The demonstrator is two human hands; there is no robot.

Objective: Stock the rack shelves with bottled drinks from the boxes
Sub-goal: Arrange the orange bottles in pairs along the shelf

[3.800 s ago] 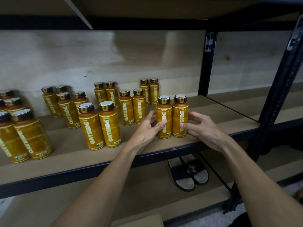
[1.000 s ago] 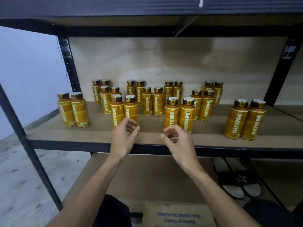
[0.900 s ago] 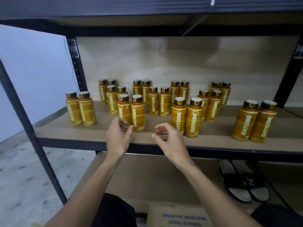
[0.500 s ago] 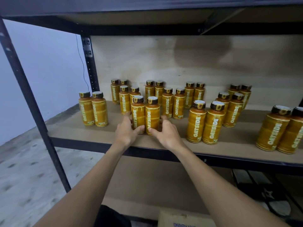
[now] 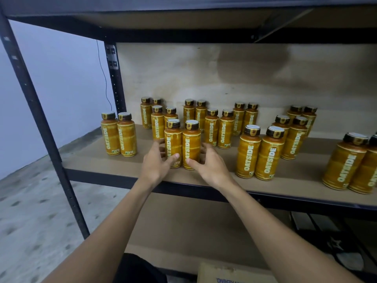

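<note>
On the shelf (image 5: 91, 160), near its front edge, two upright bottles stand touching. The left hand (image 5: 155, 163) cups the left bottle (image 5: 173, 142) from nine o'clock, the right hand (image 5: 211, 165) the right bottle (image 5: 191, 145) from three — thumbs in front, fingers curled round.

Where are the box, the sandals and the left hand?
box (image 5: 234, 272), head view, on its top face.
sandals (image 5: 335, 245), head view, on the starred strap.
left hand (image 5: 155, 166), head view, on its back.

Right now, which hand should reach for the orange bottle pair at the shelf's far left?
Left. The left hand, gripping the front-left bottle, is nearer that dark-capped orange pair than the right hand.
</note>
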